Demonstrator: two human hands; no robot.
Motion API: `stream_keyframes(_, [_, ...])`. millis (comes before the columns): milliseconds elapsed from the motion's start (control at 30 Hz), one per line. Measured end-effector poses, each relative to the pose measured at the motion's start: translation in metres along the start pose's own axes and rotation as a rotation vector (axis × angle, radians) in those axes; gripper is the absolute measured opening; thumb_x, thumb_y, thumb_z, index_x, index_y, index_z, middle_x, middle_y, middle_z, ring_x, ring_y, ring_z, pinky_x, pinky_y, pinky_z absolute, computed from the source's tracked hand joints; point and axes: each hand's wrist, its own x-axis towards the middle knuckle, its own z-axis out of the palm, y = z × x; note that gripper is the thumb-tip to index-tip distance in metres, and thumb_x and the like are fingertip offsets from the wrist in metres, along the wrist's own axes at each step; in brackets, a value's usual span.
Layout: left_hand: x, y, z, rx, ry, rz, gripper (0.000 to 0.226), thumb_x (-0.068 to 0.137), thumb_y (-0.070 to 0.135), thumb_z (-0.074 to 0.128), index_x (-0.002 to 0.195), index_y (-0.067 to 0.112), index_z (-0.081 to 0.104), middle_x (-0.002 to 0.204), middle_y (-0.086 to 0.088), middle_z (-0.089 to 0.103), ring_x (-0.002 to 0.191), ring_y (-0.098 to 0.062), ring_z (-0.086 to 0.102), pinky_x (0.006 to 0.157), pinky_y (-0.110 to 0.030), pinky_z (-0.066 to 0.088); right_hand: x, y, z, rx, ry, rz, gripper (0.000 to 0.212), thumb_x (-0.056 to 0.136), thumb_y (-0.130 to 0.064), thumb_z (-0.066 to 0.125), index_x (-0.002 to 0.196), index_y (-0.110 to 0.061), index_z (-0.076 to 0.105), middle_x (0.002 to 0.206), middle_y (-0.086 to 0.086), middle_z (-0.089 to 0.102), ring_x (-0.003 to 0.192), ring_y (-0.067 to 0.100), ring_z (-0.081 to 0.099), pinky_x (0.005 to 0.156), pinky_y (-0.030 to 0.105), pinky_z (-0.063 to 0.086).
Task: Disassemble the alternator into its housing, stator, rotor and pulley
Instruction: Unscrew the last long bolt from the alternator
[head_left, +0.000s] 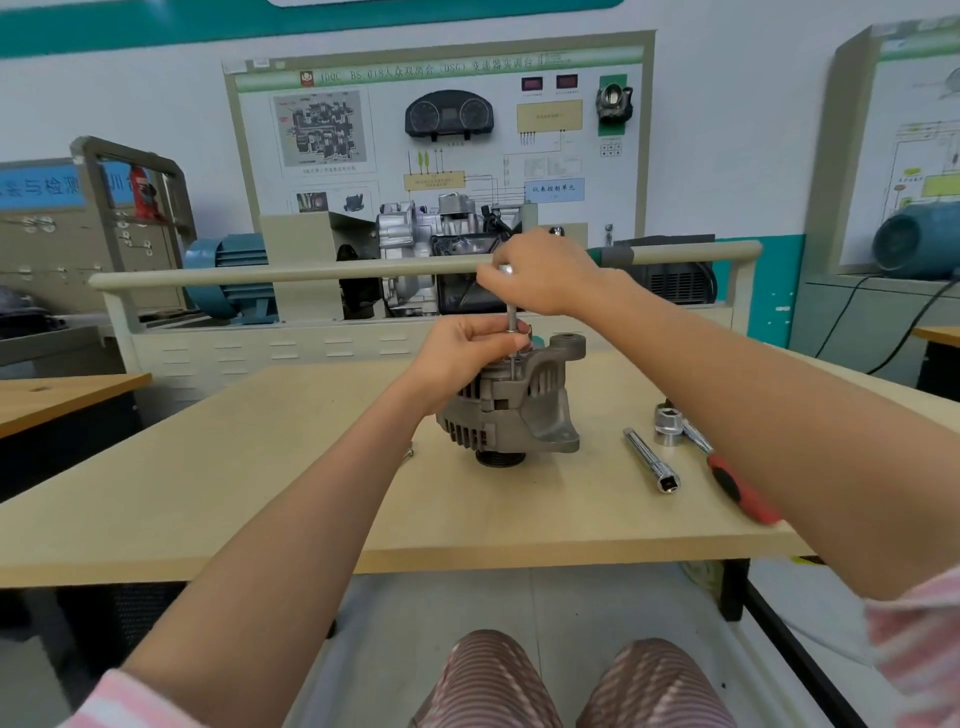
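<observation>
Alternator (511, 410): top face hidden beneath left hand (467, 353); pulley underneath mostly concealed by housing. Slim tool shaft (512, 317): upper end covered by right hand (540, 275), tip contact indiscernible. Red-handled ratchet (727, 478): partly behind right forearm, handle end blurred. Small metal item (409, 451): largely hidden by left forearm, unidentifiable.

Automotive training workshop, wall training board (441, 130), cutaway gearbox (431, 244), workbench (260, 467)

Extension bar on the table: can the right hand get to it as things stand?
Probably not right away: the right hand grips the tool shaft above the alternator. The extension bar lies uncovered under that forearm, so it must let go first.
</observation>
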Motion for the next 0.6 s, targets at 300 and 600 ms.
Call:
stream_keyframes(300, [0.003,0.004,-0.002,0.069,0.002,-0.022,0.013,0.085,0.008,0.069,0.087,0.021,0.072,0.080,0.012,0.074,0.077,0.000,0.067,0.078,-0.015,0.053,0.010,-0.031,0.009,-0.436,-0.017,0.245,0.012,0.092,-0.020,0.044,0.085,-0.016,0.052,0.068,-0.001,0.042,0.061,0.016,0.042,0.047,0.023,0.021])
stream_keyframes(600, [0.001,0.000,-0.008,0.067,-0.095,-0.055,0.032,0.096,0.015,0.057,0.126,0.007,0.062,0.114,-0.005,0.070,0.108,-0.016,0.065,0.100,-0.029,0.048,-0.001,-0.013,0.021,-0.038,0.230,0.159,0.042,0.100,-0.035,0.033,0.068,-0.017,0.053,0.064,-0.001,0.048,0.074,0.021,0.047,0.075,0.034,0.036])
